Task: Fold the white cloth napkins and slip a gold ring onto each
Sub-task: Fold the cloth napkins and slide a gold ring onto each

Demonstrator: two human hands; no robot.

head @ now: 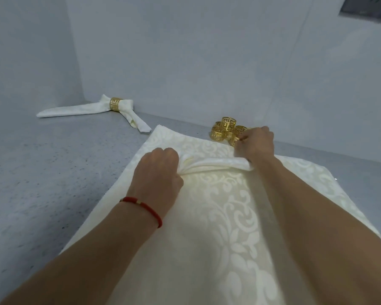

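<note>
A white damask napkin (pixel 218 216) lies spread on the grey counter in front of me. Across its far part runs a raised fold (pixel 216 162). My left hand (pixel 157 170) pinches the left end of that fold, and my right hand (pixel 254 143) grips the right end. A pile of several gold rings (pixel 223 128) sits just beyond the napkin, partly hidden behind my right hand. At the back left lies a folded napkin (pixel 79 108) with a gold ring (pixel 116 104) around it.
The grey speckled counter (pixel 42 183) runs to a pale wall corner (pixel 81 93) at the back left. The wall stands close behind the rings. A red cord bracelet (pixel 145 209) circles my left wrist.
</note>
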